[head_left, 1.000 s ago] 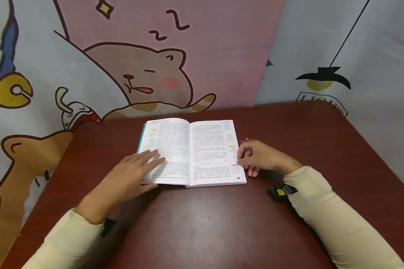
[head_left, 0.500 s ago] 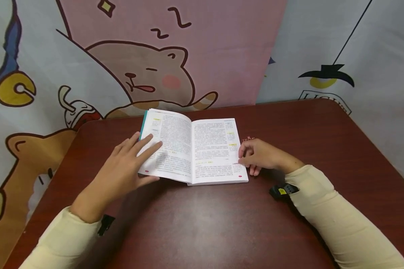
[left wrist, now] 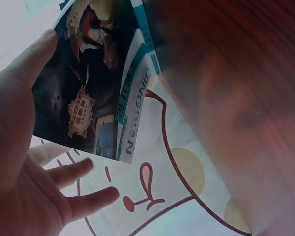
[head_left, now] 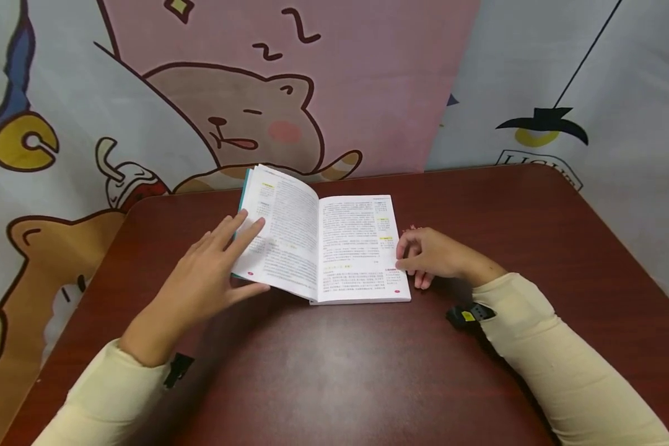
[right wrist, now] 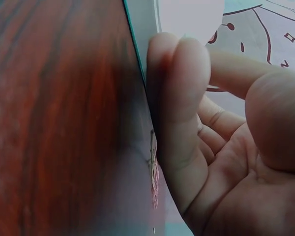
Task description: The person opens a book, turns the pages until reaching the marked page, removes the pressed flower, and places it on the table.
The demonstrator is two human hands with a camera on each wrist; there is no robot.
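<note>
An open book (head_left: pixel 348 238) with printed pages and a teal cover lies on the table, its left half tilted up. My left hand (head_left: pixel 186 285) is at that raised half, fingers straight and spread over the page. In the left wrist view, my left thumb (left wrist: pixel 32 59) lies along the dark, pictured outer cover (left wrist: pixel 93 59), and part of a finger is hidden behind it. At the right page edge, my right hand (head_left: pixel 437 254) pinches the book, thumb against fingers; in the right wrist view, the fingers (right wrist: pixel 182 83) cover part of the book's edge.
The dark red wooden table (head_left: pixel 334 371) carries the book. A small pinkish stringy thing (right wrist: pixel 155 182) shows by the right hand. A cloth with cartoon drawings (head_left: pixel 384 80) hangs behind the table. A dark wrist device (head_left: pixel 468 314) is strapped at the right cuff.
My left hand has moved up and away, and the book's left half has tilted up with it from lying nearly flat. My right hand stays at the right page edge.
</note>
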